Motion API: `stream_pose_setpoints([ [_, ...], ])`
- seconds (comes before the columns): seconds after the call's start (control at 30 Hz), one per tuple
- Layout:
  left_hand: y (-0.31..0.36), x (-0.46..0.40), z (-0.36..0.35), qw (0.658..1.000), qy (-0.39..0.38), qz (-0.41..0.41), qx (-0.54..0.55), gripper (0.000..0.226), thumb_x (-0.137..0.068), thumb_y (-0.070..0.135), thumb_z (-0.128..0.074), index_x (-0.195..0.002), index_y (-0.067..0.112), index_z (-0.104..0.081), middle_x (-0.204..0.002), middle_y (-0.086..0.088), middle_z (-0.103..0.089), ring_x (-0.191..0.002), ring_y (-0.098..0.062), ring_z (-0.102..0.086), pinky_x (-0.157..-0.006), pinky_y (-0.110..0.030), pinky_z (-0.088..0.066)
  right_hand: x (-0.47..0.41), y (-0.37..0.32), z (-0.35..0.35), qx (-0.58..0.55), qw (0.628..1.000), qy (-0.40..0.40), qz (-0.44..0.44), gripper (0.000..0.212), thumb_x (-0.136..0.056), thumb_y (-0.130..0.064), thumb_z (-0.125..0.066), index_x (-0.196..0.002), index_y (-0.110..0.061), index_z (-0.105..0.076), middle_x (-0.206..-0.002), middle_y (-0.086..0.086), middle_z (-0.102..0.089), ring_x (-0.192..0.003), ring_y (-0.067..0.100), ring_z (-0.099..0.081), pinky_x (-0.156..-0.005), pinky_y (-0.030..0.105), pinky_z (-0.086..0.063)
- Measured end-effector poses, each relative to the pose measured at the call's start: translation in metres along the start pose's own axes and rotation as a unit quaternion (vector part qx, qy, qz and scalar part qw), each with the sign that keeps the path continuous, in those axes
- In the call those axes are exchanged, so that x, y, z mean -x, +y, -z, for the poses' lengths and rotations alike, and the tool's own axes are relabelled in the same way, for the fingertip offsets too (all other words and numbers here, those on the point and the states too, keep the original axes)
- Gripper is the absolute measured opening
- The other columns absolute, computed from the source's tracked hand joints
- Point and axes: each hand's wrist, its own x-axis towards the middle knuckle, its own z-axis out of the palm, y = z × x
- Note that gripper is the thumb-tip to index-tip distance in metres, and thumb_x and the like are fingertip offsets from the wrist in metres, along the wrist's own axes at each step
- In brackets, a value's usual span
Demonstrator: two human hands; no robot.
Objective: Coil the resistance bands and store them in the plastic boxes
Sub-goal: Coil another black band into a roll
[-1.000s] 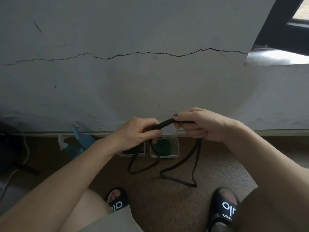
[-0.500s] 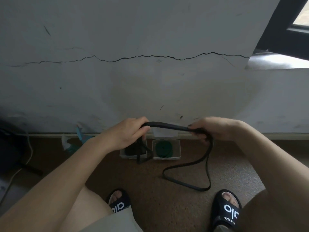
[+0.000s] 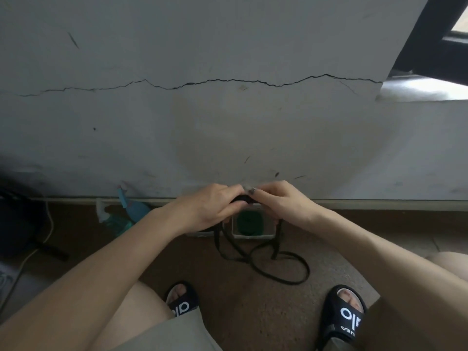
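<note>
A black resistance band (image 3: 278, 271) hangs from both hands, its loose loops trailing on the brown floor. My left hand (image 3: 215, 207) and my right hand (image 3: 274, 201) meet fingertip to fingertip and pinch a small folded bunch of the band between them. Directly below the hands, against the wall, stands a clear plastic box (image 3: 253, 234) holding a coiled green band (image 3: 249, 222). A second plastic box (image 3: 202, 234) sits to its left, mostly hidden under my left hand.
A teal spray bottle (image 3: 126, 211) lies by the skirting at the left. A dark object and a white cable (image 3: 49, 224) sit at the far left. My feet in black slides (image 3: 347, 315) rest on the floor. The cracked grey wall stands close ahead.
My hands, spread apart with the band stretched between them half a second ago, have come together. The band's loose loops have gathered nearer the boxes.
</note>
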Motion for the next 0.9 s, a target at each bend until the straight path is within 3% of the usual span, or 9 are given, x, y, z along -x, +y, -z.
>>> stream_pose_setpoints([
  [0.2, -0.019, 0.0, -0.011, 0.999, -0.029, 0.012, -0.039, 0.011, -0.107, 0.036, -0.049, -0.099, 0.03, -0.045, -0.089, 0.0, -0.065, -0.077, -0.018, -0.063, -0.074, -0.044, -0.054, -0.003, -0.004, 0.028, -0.072, 0.996, 0.038, -0.028, 0.038, -0.105, -0.031, -0.058, -0.075, -0.011, -0.067, -0.049, -0.005, -0.042, -0.045, 0.015, -0.035, -0.047, 0.027, -0.03],
  [0.43, -0.042, 0.006, -0.008, 0.995, -0.047, 0.082, -0.034, 0.019, -0.109, 0.035, -0.044, -0.098, 0.024, -0.054, -0.089, 0.01, -0.063, -0.079, -0.008, -0.062, -0.074, -0.032, -0.052, -0.004, -0.003, 0.059, -0.101, 0.988, 0.094, -0.072, 0.038, -0.105, -0.028, -0.057, -0.075, -0.007, -0.061, -0.053, -0.001, -0.033, -0.045, 0.014, -0.027, -0.045, 0.025, -0.028],
  [0.53, -0.048, 0.011, -0.005, 0.995, -0.042, 0.09, -0.028, 0.018, -0.109, 0.034, -0.044, -0.101, 0.024, -0.056, -0.09, 0.012, -0.064, -0.082, -0.003, -0.062, -0.074, -0.023, -0.05, -0.008, 0.003, 0.072, -0.09, 0.983, 0.125, -0.096, 0.037, -0.104, -0.027, -0.06, -0.073, -0.007, -0.061, -0.051, -0.002, -0.033, -0.043, 0.013, -0.028, -0.048, 0.026, -0.031],
  [0.63, -0.053, 0.015, 0.0, 0.995, -0.028, 0.093, -0.006, 0.016, -0.108, 0.035, -0.043, -0.102, 0.028, -0.056, -0.092, 0.011, -0.067, -0.088, -0.003, -0.065, -0.083, -0.034, -0.055, -0.012, 0.014, 0.083, -0.044, 0.981, 0.148, -0.118, 0.036, -0.103, -0.026, -0.062, -0.073, -0.005, -0.063, -0.046, -0.003, -0.039, -0.041, 0.015, -0.036, -0.051, 0.028, -0.04],
  [0.73, -0.05, 0.017, 0.001, 0.996, -0.009, 0.086, 0.026, 0.02, -0.108, 0.035, -0.044, -0.099, 0.028, -0.06, -0.089, 0.014, -0.072, -0.086, 0.001, -0.066, -0.086, -0.036, -0.054, -0.021, 0.032, 0.082, 0.03, 0.978, 0.131, -0.158, 0.035, -0.102, -0.025, -0.063, -0.074, -0.005, -0.067, -0.047, -0.002, -0.052, -0.048, 0.02, -0.052, -0.061, 0.031, -0.049],
  [0.8, -0.041, 0.016, 0.001, 0.997, -0.002, 0.065, 0.039, 0.023, -0.108, 0.033, -0.046, -0.095, 0.024, -0.062, -0.086, 0.013, -0.073, -0.083, 0.0, -0.066, -0.083, -0.032, -0.053, -0.024, 0.041, 0.074, 0.119, 0.972, 0.08, -0.188, 0.031, -0.104, -0.026, -0.06, -0.083, -0.007, -0.072, -0.066, 0.003, -0.07, -0.065, 0.023, -0.066, -0.067, 0.029, -0.051],
  [0.83, -0.036, 0.015, 0.0, 0.998, 0.001, 0.054, 0.043, 0.023, -0.108, 0.032, -0.046, -0.095, 0.023, -0.063, -0.085, 0.012, -0.073, -0.082, 0.0, -0.066, -0.08, -0.029, -0.052, -0.024, 0.042, 0.067, 0.187, 0.962, 0.051, -0.191, 0.026, -0.105, -0.027, -0.057, -0.096, -0.011, -0.075, -0.088, 0.006, -0.077, -0.083, 0.023, -0.071, -0.075, 0.027, -0.05],
  [0.9, -0.026, 0.012, -0.001, 0.999, 0.002, 0.028, 0.047, 0.021, -0.108, 0.03, -0.047, -0.095, 0.022, -0.062, -0.085, 0.009, -0.072, -0.081, -0.002, -0.066, -0.075, -0.025, -0.049, -0.021, 0.033, 0.051, 0.227, 0.964, 0.023, -0.138, 0.033, -0.107, -0.03, -0.052, -0.134, -0.019, -0.068, -0.135, 0.002, -0.069, -0.124, 0.019, -0.062, -0.099, 0.026, -0.043],
])
